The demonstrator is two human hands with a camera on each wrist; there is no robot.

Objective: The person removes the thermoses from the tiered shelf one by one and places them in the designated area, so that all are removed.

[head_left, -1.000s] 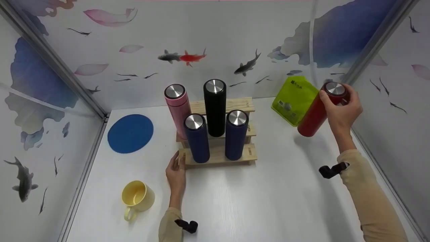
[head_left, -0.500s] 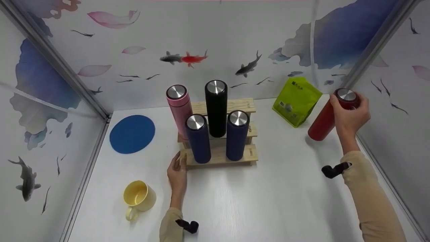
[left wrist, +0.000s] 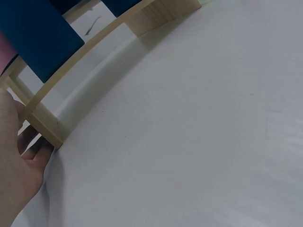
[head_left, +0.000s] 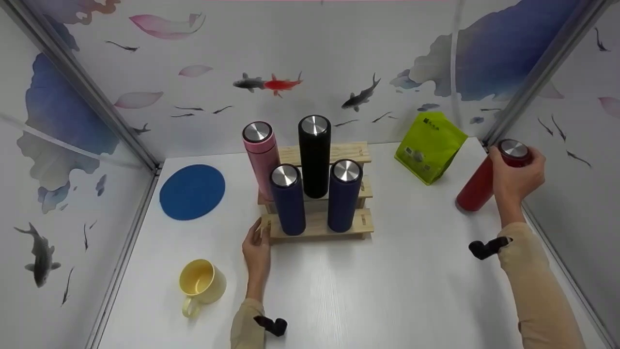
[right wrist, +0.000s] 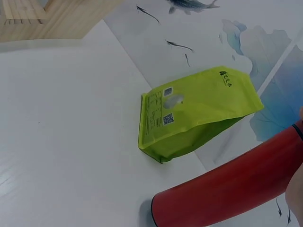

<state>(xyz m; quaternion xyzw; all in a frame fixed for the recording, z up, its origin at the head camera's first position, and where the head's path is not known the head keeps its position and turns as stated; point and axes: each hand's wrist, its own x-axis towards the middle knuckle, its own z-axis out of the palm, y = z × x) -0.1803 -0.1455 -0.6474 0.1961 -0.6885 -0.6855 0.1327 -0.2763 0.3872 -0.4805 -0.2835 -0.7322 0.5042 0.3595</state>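
My right hand grips a red thermos bottle around its upper part, just under the steel-topped lid. The bottle's base is at the tabletop on the right, as the right wrist view also shows. My left hand holds the near left end of a stepped wooden rack, its fingers around the end support in the left wrist view. Two blue thermos bottles stand on the rack's front step. Behind them are a pink bottle and a black one.
A green pouch stands at the back right, left of the red bottle. On the left lie a round blue mat and, nearer, a yellow mug. Printed walls enclose the white table at the back and sides.
My right hand has carried the red bottle rightward, toward me and down, away from the green pouch, to the tabletop. My left hand stays at the rack's end.
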